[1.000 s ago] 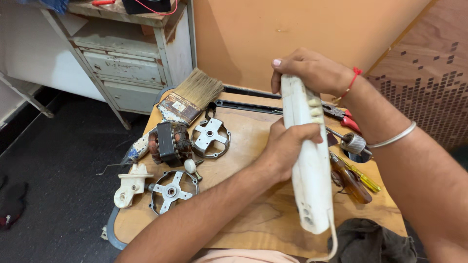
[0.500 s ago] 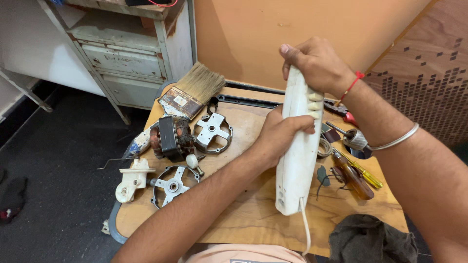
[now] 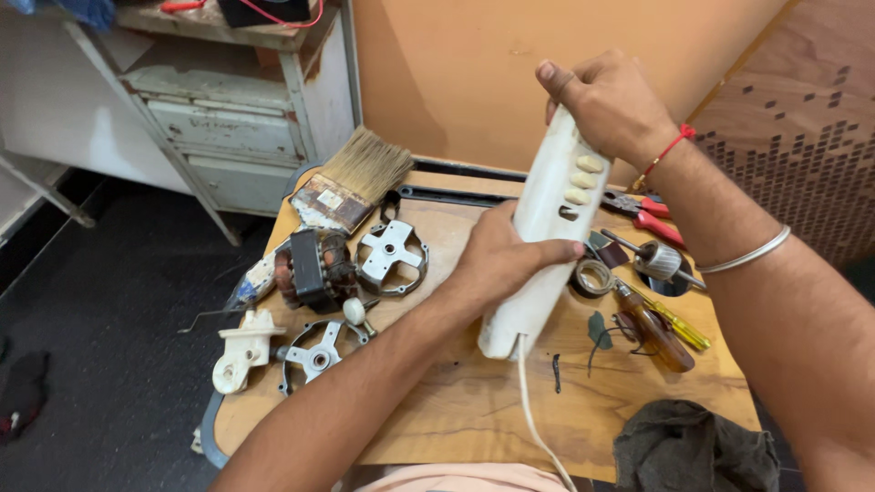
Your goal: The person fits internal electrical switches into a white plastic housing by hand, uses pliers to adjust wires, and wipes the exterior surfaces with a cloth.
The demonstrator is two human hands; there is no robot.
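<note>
**Both hands gripping a long white housing above a crowded bench**

The left hand (image 3: 506, 260) is wrapping tightly around the middle of the white plastic housing (image 3: 547, 228), thumb lying across its front, while the right hand (image 3: 606, 100) is closing over its top end. The housing is hanging tilted in the air above the middle of the wooden table (image 3: 474, 401), its lower end and white cord (image 3: 533, 410) pointing toward 6 o'clock.

The casing is looking smooth and slightly glossy, so it could be slipping through the palm if either hold loosens. A fall would be landing it on the metal parts below. The trailing cord could be snagging on the table edge or in the person's lap and tugging the housing sideways.

The housing is long, rounded at the edges, with a row of cream oval buttons near the top. At 9 o'clock of it a motor core (image 3: 310, 269) is showing copper windings and dark laminated steel, beside two spoked metal brackets (image 3: 390, 255). A worn bristle brush (image 3: 351, 182) is lying at 10 o'clock. At 3 o'clock, tape rolls, red-handled pliers (image 3: 652, 217) and a wooden-handled screwdriver (image 3: 652, 333) are crowding together. A crumpled dark cloth (image 3: 693, 451) is sitting at 5 o'clock.
</note>
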